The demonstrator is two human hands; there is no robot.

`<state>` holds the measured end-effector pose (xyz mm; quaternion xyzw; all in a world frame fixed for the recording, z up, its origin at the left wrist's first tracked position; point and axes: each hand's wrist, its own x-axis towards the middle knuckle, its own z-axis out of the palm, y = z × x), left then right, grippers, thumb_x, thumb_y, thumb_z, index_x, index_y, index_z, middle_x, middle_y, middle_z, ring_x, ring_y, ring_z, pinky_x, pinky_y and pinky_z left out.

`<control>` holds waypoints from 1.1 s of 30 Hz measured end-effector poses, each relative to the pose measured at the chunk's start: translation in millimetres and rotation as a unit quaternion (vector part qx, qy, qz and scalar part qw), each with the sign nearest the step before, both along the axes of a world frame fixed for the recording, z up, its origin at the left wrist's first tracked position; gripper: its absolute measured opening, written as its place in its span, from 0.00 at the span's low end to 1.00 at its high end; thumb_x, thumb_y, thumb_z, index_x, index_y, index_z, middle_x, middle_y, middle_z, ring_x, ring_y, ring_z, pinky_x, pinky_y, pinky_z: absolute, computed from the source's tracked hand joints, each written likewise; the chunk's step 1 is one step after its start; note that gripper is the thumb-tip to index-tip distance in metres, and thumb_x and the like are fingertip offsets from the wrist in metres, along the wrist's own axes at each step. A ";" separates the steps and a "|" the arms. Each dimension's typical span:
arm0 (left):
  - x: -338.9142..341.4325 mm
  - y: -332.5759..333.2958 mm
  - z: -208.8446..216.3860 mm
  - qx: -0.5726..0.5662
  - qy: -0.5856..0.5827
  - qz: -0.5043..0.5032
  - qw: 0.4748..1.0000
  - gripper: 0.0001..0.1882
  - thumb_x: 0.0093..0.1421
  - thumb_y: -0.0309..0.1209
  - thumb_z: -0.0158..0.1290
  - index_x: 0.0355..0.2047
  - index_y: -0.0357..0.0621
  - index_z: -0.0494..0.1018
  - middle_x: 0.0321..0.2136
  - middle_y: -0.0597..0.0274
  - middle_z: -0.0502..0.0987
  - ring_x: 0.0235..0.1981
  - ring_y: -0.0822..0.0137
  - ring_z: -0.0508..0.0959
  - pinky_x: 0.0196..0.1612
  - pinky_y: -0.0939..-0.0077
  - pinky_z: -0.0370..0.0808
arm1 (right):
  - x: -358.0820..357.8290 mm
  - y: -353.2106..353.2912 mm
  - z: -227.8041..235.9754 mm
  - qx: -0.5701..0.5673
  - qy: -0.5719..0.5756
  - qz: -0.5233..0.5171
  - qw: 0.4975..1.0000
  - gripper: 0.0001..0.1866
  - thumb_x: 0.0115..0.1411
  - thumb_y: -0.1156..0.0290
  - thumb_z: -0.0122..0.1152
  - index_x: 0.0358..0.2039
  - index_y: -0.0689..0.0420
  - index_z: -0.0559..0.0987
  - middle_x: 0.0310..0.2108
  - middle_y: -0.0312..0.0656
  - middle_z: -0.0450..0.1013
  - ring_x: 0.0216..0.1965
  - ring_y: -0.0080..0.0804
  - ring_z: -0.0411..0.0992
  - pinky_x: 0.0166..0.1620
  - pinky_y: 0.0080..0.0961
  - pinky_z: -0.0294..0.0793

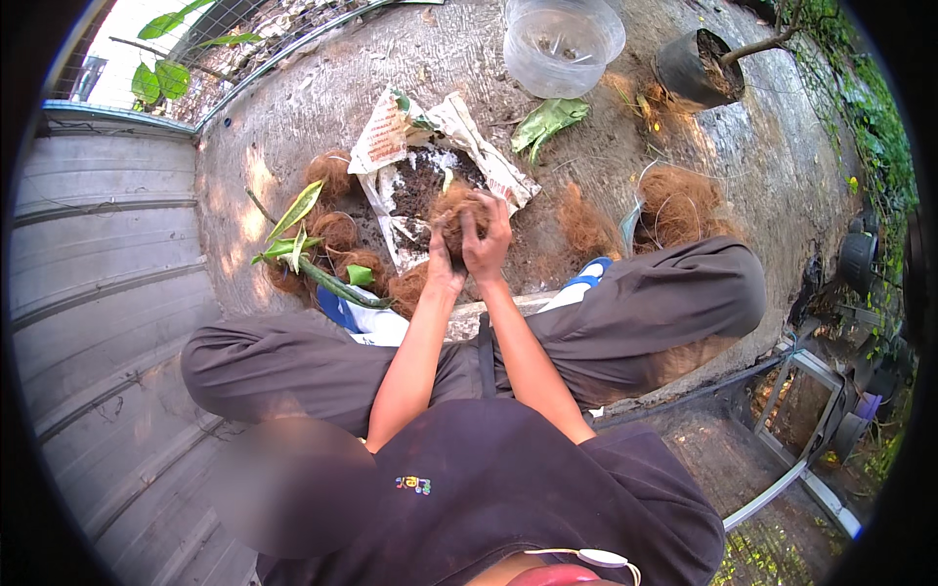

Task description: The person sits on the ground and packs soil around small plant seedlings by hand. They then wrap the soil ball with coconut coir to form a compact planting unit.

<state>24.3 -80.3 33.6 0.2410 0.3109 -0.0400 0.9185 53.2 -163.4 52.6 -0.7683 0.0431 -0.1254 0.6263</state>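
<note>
I am crouching on a rough grey concrete slab (322, 88) outdoors, with a ribbed metal wall (107, 293) running along the left. My left hand (442, 262) and right hand (486, 239) are both closing their fingers around a brown clump of coconut fibre (457, 207), holding it over the torn white sack of dark soil (415, 176) just beyond my knees. My fingers are hiding the clump's near side, and I cannot make out what is lying inside the clear plastic pot (562, 44) at the far edge.

A rough concrete slab (684, 127) fills the far ground, dappled with sunlight. On the left runs a grey ribbed metal wall (88, 293), with wire mesh (244, 24) beyond it at the far left. Greenery (870, 107) (moss or creeper) edges the far right.
</note>
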 end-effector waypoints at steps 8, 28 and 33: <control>-0.8 -0.2 -3.4 0.100 -0.010 -0.049 0.994 0.37 0.65 0.60 0.53 0.66 0.51 0.66 0.62 0.62 0.71 0.63 0.58 0.71 0.67 0.57 0.67 | 8.5 -6.0 -48.1 0.313 0.150 -0.104 0.932 0.23 0.76 0.62 0.48 0.61 0.67 0.74 0.56 0.44 0.75 0.55 0.30 0.73 0.59 0.28 0.71; 2.1 13.1 -33.0 0.186 0.044 0.018 0.981 0.38 0.54 0.37 0.69 0.60 0.39 0.63 0.48 0.53 0.77 0.49 0.60 0.80 0.55 0.58 0.79 | -10.6 14.2 -96.9 0.468 0.380 -0.143 0.785 0.23 0.72 0.53 0.49 0.54 0.59 0.73 0.50 0.48 0.76 0.48 0.41 0.78 0.51 0.43 0.80; 4.6 11.2 -43.6 0.146 0.078 0.079 0.983 0.32 0.59 0.46 0.63 0.56 0.39 0.70 0.47 0.54 0.78 0.47 0.59 0.81 0.53 0.60 0.80 | -10.2 22.6 -66.0 0.282 0.224 -0.255 0.897 0.22 0.72 0.58 0.48 0.51 0.66 0.70 0.49 0.54 0.71 0.53 0.44 0.71 0.58 0.43 0.68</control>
